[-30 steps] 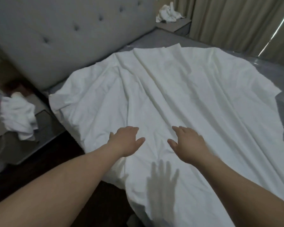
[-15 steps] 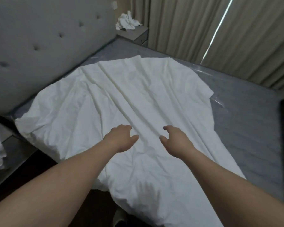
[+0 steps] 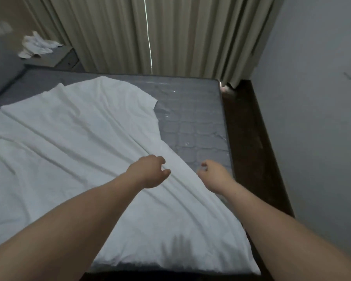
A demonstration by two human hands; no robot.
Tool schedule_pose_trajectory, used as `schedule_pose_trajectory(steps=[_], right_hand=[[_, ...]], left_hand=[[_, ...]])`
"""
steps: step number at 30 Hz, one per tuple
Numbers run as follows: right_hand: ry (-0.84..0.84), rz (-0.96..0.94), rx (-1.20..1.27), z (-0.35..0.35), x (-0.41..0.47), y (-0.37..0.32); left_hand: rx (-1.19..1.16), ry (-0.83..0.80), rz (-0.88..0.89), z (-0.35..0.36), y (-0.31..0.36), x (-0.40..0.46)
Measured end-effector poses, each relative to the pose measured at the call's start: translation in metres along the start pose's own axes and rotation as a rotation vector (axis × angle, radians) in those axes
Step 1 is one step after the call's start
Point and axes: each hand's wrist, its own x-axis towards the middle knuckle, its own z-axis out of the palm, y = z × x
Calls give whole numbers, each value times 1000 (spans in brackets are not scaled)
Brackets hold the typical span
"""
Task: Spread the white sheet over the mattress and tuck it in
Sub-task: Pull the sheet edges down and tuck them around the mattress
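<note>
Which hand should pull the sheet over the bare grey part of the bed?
Probably the right hand. It hovers at the white sheet edge, right beside the uncovered mattress. The left hand sits further in, over the sheet's middle folds. Neither hand grips cloth yet.

- Both arms are stretched out forward, bare forearms coming in from the bottom corners and angling toward each other.
- Left hand (image 3: pixel 148 173) is back-up, fingers curled loosely downward, thumb poking out to the right. Doesn't look like it's got hold of anything; whether the fingertips actually touch what's underneath, I can't tell.
- Right hand (image 3: pixel 213 175) sits just beside it with a gap between them, at about the same reach. Fingers are loosely curled, thumb pointing back toward the left hand, nothing pinched or gripped as far as I can see.
- Wrists are pretty much straight on both sides.
</note>
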Motion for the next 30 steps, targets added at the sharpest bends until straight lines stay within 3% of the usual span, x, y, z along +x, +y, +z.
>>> schedule_pose_trajectory(steps=[5,14,21,30], right_hand=[[33,43,80,-39,14,52],[79,124,94,-73,67,90],[-29,-26,107,-118,138,106],[-277,-249,-17,-212,238,179]], left_hand=[[25,-71,10,30,57,33],[-48,-129,27,43,79,107],[-61,-86,-85,26,124,154],[-130,-76,-431,45,235,181]])
